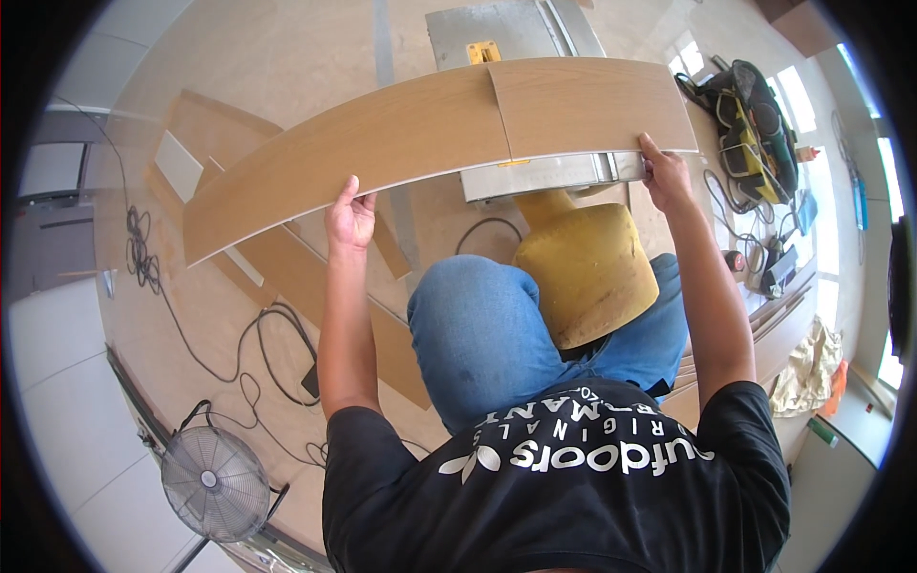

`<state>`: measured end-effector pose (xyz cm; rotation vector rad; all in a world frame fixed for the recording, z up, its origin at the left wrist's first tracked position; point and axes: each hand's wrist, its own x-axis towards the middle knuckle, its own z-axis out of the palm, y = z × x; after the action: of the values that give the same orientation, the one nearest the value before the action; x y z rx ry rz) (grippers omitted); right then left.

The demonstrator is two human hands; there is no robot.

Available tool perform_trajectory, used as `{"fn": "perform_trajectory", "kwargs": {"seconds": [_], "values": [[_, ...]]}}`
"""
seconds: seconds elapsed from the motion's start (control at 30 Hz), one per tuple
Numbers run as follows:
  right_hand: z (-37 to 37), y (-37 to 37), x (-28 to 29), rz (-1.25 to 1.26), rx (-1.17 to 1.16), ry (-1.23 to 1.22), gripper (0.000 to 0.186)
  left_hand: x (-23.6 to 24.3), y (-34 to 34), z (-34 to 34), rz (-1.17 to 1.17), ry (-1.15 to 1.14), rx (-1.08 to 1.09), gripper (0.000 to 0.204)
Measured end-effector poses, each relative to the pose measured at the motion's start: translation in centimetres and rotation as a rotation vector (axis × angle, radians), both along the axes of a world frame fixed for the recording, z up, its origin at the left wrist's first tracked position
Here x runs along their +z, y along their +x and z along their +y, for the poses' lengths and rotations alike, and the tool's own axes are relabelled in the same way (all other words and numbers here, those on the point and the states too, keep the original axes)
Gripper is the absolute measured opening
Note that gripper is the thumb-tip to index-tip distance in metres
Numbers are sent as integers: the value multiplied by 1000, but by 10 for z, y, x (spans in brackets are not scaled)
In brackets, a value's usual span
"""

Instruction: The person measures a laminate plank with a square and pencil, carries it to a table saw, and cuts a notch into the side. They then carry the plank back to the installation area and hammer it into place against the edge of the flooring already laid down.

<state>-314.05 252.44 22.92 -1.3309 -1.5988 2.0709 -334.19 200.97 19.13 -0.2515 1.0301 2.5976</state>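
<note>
Both hands grip one long plank (pixel 382 153) over the saw (pixel 535 95): left hand (pixel 350 218) near its middle, right hand (pixel 665 174) at the end. A cut line (apparently most of the way across) shows between them, so the sawing looks nearly done, the pieces not yet parted. More boards (pixel 287 258) lie below the left hand.

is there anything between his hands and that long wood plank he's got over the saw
Nothing visible. The left hand and the right hand each grip the near edge of the long light-brown wood-grain plank directly. The plank lies across the grey metal table saw, with a cut line partway through it.
</note>
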Motion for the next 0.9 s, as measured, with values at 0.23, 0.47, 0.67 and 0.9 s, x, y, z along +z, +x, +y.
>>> {"fn": "perform_trajectory", "kwargs": {"seconds": [0.23,0.47,0.67,0.9], "values": [[-9,7,1,11,-54,-17,35,0,13,-8,12,4,-3,32],[-20,19,6,-1,-32,6,31,-6,12,-17,8,16,-27,30],[-5,72,-10,30,-77,94,40,-36,1,-53,-274,309,-173,27],[111,293,-54,212,-610,256,18,29,9,-107,-9,-185,-190,41]]}}
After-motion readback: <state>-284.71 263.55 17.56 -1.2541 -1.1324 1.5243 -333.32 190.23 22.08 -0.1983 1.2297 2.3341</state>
